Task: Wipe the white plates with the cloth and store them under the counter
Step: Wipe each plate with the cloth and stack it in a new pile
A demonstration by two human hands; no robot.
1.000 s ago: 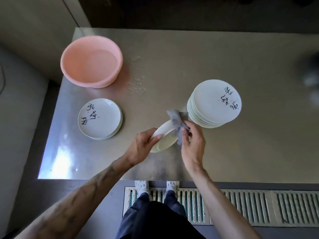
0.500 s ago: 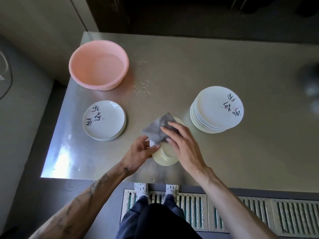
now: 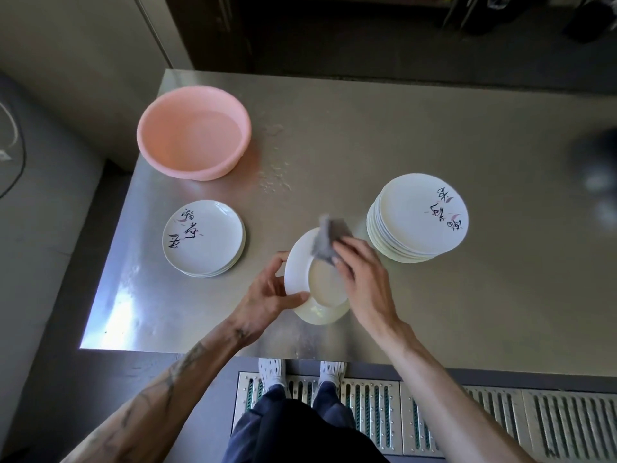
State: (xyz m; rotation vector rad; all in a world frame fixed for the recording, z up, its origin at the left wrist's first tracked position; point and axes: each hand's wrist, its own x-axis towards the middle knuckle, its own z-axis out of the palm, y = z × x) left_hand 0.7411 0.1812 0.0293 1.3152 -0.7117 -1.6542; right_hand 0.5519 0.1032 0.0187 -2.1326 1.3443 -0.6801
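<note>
My left hand (image 3: 267,295) grips the left rim of a white plate (image 3: 317,295), held tilted over the steel counter with its underside toward me. My right hand (image 3: 364,279) presses a grey cloth (image 3: 329,242) against the plate's far upper part, fingers curled over the cloth. A tall stack of white plates (image 3: 417,218) with black brush lettering stands to the right. A low stack of the same plates (image 3: 203,238) lies to the left.
A pink plastic basin (image 3: 193,132) holding water sits at the counter's back left, with water drops (image 3: 273,175) beside it. The steel counter (image 3: 434,312) ends near my feet, above a metal floor grate (image 3: 467,416). A dark blurred object (image 3: 597,172) is at far right.
The plate has turned in my left hand and shows more of its underside. My right hand slid the cloth toward the plate's far edge. The camera view shifted slightly.
</note>
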